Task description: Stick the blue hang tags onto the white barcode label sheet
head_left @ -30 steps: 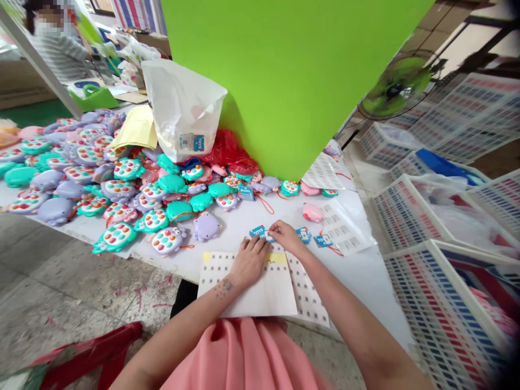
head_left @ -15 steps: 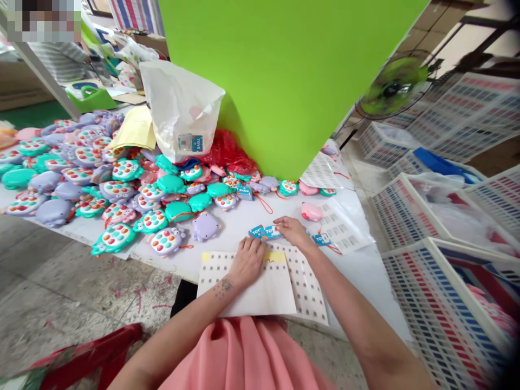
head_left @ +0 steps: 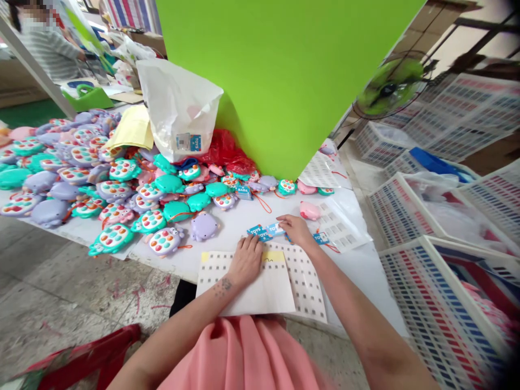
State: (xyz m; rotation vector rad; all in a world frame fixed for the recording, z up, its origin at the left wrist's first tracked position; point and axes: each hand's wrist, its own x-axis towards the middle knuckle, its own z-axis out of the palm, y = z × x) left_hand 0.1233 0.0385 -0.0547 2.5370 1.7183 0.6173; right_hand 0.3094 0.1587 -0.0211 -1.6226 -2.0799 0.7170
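My left hand [head_left: 246, 260] lies flat with fingers stretched over a white sheet of small square stickers [head_left: 280, 292] with a yellow strip. Its fingertips rest at the edge of blue TOYS hang tags [head_left: 257, 232]. To the right, my right hand [head_left: 298, 232] pinches another blue-and-white TOYS tag [head_left: 274, 229] between thumb and fingers. A second sticker sheet [head_left: 311, 281] lies partly under the first. Beyond the right wrist are one more blue tag [head_left: 320, 238] with an orange cord and a pink toy [head_left: 309, 210].
A pile of green, purple and pink animal pop toys [head_left: 114, 189] covers the table's left side. Behind it stand a white plastic bag [head_left: 179, 103], a red bag [head_left: 227, 154] and a green panel [head_left: 276, 81]. White crates [head_left: 430, 292] and a fan [head_left: 388, 89] are to the right.
The tag in my right hand has shifted slightly, and more of the blue tags shows by my left fingertips. Both hands stay nearly in place. The view has moved a little.
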